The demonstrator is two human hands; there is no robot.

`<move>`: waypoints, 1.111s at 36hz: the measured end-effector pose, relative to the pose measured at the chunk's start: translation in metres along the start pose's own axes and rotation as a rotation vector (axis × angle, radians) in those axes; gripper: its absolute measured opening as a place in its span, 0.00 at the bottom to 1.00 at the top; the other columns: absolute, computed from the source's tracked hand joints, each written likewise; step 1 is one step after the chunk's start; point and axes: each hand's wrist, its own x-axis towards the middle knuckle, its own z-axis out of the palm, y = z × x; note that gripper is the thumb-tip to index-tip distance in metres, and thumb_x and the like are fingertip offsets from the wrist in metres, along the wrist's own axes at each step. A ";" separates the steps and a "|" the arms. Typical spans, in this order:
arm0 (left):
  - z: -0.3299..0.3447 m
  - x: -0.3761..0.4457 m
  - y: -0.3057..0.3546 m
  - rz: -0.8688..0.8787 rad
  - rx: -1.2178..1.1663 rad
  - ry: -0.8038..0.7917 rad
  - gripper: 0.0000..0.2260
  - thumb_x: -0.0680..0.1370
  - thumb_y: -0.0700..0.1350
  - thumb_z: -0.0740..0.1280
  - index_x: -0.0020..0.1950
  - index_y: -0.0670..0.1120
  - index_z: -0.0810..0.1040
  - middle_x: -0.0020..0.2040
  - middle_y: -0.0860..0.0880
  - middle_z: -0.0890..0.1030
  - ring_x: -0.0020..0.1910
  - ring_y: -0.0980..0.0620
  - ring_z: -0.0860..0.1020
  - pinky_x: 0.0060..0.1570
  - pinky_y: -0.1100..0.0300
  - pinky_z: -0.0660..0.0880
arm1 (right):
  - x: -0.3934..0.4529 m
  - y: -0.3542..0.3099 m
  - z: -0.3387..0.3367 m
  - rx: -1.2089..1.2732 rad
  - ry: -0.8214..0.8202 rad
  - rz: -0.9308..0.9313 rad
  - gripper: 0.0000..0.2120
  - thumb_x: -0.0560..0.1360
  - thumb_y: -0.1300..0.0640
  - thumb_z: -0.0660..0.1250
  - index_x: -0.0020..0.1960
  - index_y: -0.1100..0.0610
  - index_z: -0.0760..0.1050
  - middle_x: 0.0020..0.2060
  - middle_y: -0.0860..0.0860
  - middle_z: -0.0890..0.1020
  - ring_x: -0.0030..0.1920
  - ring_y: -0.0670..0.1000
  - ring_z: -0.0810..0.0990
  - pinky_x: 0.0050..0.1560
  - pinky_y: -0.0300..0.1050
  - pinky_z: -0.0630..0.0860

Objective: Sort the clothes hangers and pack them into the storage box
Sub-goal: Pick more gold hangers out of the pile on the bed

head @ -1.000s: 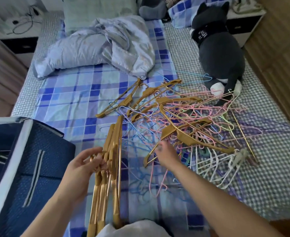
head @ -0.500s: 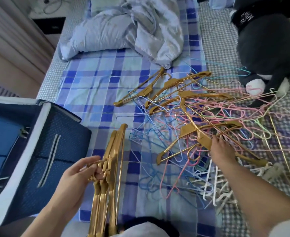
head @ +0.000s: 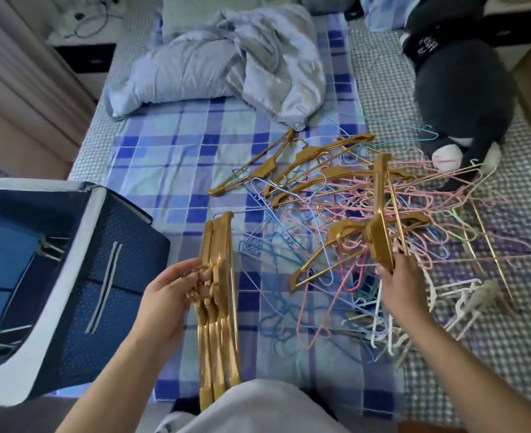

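The gold hanger (head: 381, 226) I pinch at its neck with my right hand (head: 403, 284) stands on end over the tangled pile (head: 367, 220) on the bed (head: 176, 157). It looks stiff, light and slick, so the neck is my hold. My left hand (head: 164, 300) grips the sorted gold bundle (head: 217, 295) beside the storage box (head: 79, 276). The plush toy (head: 458, 89) bears white lettering too blurred to read.
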 end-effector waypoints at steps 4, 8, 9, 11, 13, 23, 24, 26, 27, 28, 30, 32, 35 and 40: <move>-0.003 -0.006 0.006 0.010 -0.021 -0.036 0.12 0.82 0.33 0.61 0.61 0.40 0.80 0.48 0.38 0.83 0.47 0.41 0.79 0.53 0.51 0.77 | -0.033 -0.052 -0.006 0.135 -0.018 -0.077 0.11 0.81 0.57 0.64 0.62 0.59 0.72 0.53 0.54 0.75 0.51 0.56 0.76 0.46 0.49 0.69; -0.011 -0.010 0.014 0.060 0.013 -0.057 0.12 0.82 0.32 0.61 0.60 0.41 0.81 0.48 0.38 0.82 0.46 0.43 0.79 0.51 0.53 0.77 | -0.041 -0.097 -0.025 0.004 -0.023 -0.222 0.23 0.79 0.60 0.64 0.73 0.51 0.65 0.61 0.52 0.76 0.56 0.58 0.78 0.52 0.55 0.77; -0.013 -0.010 0.015 0.069 0.033 -0.060 0.12 0.82 0.33 0.61 0.60 0.42 0.81 0.48 0.37 0.82 0.46 0.42 0.79 0.52 0.52 0.77 | -0.037 -0.105 -0.032 -0.116 -0.005 -0.236 0.24 0.78 0.60 0.63 0.72 0.50 0.65 0.58 0.53 0.77 0.54 0.59 0.79 0.52 0.55 0.74; -0.017 -0.011 0.019 0.092 0.076 -0.067 0.12 0.83 0.33 0.61 0.60 0.44 0.82 0.48 0.37 0.83 0.46 0.43 0.80 0.53 0.50 0.77 | -0.029 -0.120 -0.050 -0.359 0.082 -0.269 0.21 0.76 0.61 0.64 0.67 0.50 0.72 0.50 0.50 0.78 0.52 0.58 0.77 0.56 0.55 0.69; -0.021 -0.012 0.021 0.120 0.091 -0.075 0.13 0.82 0.33 0.62 0.60 0.45 0.82 0.49 0.36 0.83 0.45 0.43 0.79 0.54 0.48 0.76 | -0.023 -0.134 -0.069 -0.486 0.191 -0.328 0.10 0.72 0.61 0.68 0.51 0.51 0.80 0.42 0.48 0.79 0.49 0.56 0.74 0.60 0.56 0.66; -0.022 -0.032 0.022 0.220 0.113 -0.144 0.12 0.82 0.37 0.64 0.59 0.48 0.84 0.45 0.43 0.84 0.45 0.46 0.80 0.61 0.46 0.75 | -0.033 -0.213 -0.043 -0.800 -0.155 -0.911 0.08 0.71 0.60 0.65 0.43 0.54 0.83 0.40 0.50 0.74 0.58 0.58 0.71 0.76 0.68 0.39; -0.022 -0.036 0.023 0.229 0.113 -0.158 0.12 0.83 0.38 0.64 0.59 0.48 0.84 0.46 0.43 0.84 0.45 0.46 0.80 0.61 0.46 0.74 | -0.037 -0.221 -0.034 -0.791 -0.192 -0.954 0.08 0.72 0.62 0.64 0.44 0.56 0.82 0.40 0.50 0.72 0.58 0.58 0.71 0.76 0.68 0.39; -0.022 -0.045 0.024 0.241 0.105 -0.185 0.11 0.83 0.39 0.63 0.60 0.48 0.84 0.48 0.42 0.84 0.46 0.44 0.80 0.59 0.47 0.74 | -0.044 -0.237 -0.017 -0.769 -0.261 -1.009 0.08 0.73 0.64 0.62 0.44 0.57 0.80 0.40 0.51 0.72 0.58 0.59 0.70 0.77 0.67 0.41; -0.022 -0.050 0.024 0.241 0.105 -0.201 0.12 0.84 0.40 0.62 0.60 0.48 0.83 0.50 0.41 0.85 0.48 0.43 0.81 0.59 0.47 0.75 | -0.047 -0.243 -0.009 -0.750 -0.292 -1.013 0.09 0.73 0.64 0.62 0.45 0.57 0.80 0.41 0.51 0.73 0.59 0.59 0.70 0.77 0.66 0.41; -0.022 -0.054 0.025 0.236 0.105 -0.213 0.12 0.84 0.41 0.62 0.61 0.49 0.83 0.52 0.41 0.85 0.50 0.41 0.81 0.59 0.48 0.76 | -0.049 -0.249 -0.002 -0.729 -0.319 -1.007 0.10 0.74 0.64 0.62 0.47 0.57 0.81 0.43 0.51 0.75 0.60 0.59 0.70 0.77 0.65 0.41; -0.023 -0.061 0.025 0.216 0.078 -0.227 0.11 0.84 0.41 0.63 0.62 0.49 0.83 0.52 0.39 0.85 0.52 0.41 0.82 0.59 0.49 0.77 | -0.054 -0.258 0.009 -0.708 -0.372 -0.980 0.15 0.73 0.65 0.62 0.53 0.54 0.83 0.50 0.52 0.77 0.63 0.59 0.69 0.78 0.63 0.41; -0.025 -0.068 0.025 0.210 0.059 -0.224 0.11 0.82 0.39 0.65 0.62 0.49 0.82 0.51 0.38 0.84 0.50 0.43 0.82 0.60 0.48 0.77 | -0.057 -0.263 0.018 -0.692 -0.421 -0.967 0.16 0.73 0.65 0.62 0.54 0.52 0.83 0.55 0.54 0.76 0.65 0.59 0.68 0.78 0.62 0.43; -0.028 -0.074 0.027 0.212 0.054 -0.234 0.13 0.81 0.36 0.67 0.62 0.48 0.81 0.48 0.36 0.83 0.47 0.45 0.83 0.60 0.46 0.77 | -0.057 -0.262 0.026 -0.637 -0.477 -0.951 0.15 0.73 0.64 0.61 0.54 0.51 0.81 0.58 0.54 0.74 0.66 0.60 0.66 0.78 0.57 0.49; -0.042 -0.081 0.032 0.195 0.016 -0.206 0.12 0.80 0.34 0.68 0.60 0.45 0.82 0.40 0.43 0.83 0.42 0.48 0.81 0.44 0.60 0.80 | -0.076 -0.256 0.045 0.017 -0.181 -0.739 0.14 0.69 0.70 0.61 0.51 0.57 0.75 0.61 0.55 0.72 0.63 0.56 0.67 0.64 0.52 0.68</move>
